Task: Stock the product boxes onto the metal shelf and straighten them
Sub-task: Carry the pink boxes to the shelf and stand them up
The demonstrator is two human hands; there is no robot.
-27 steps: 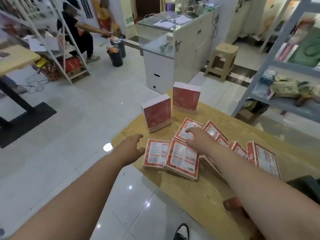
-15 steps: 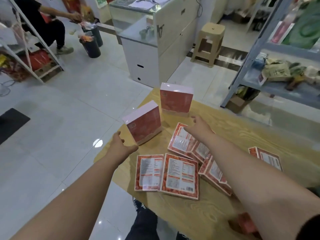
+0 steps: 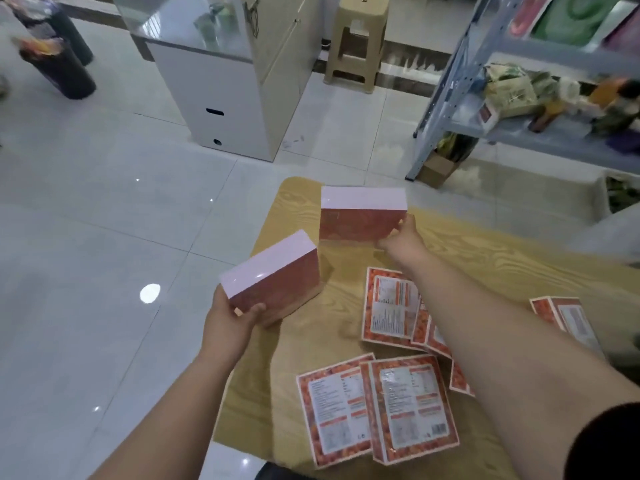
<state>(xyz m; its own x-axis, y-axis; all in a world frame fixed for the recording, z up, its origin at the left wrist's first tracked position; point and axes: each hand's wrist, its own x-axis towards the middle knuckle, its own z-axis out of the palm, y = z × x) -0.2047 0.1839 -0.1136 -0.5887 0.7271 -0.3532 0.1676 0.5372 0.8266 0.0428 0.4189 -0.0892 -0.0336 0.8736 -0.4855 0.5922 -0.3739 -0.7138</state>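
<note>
A wooden counter [image 3: 485, 258] lies under both hands, and the metal shelf [image 3: 446, 84] stands well beyond the right hand. Two red boxes stand on edge, pale side up. The left hand [image 3: 230, 327] grips the near box [image 3: 273, 282] by its corner, its length running diagonally away to the right. The right hand [image 3: 403, 239] pinches the far box [image 3: 360, 216], which sits crosswise. Several flat boxes [image 3: 412, 407] lie label-up around the right forearm, some partly hidden.

Arms outstretched; left hand [image 3: 231, 322] grips near box [image 3: 277, 280], right hand [image 3: 403, 239] far box [image 3: 360, 216].
</note>
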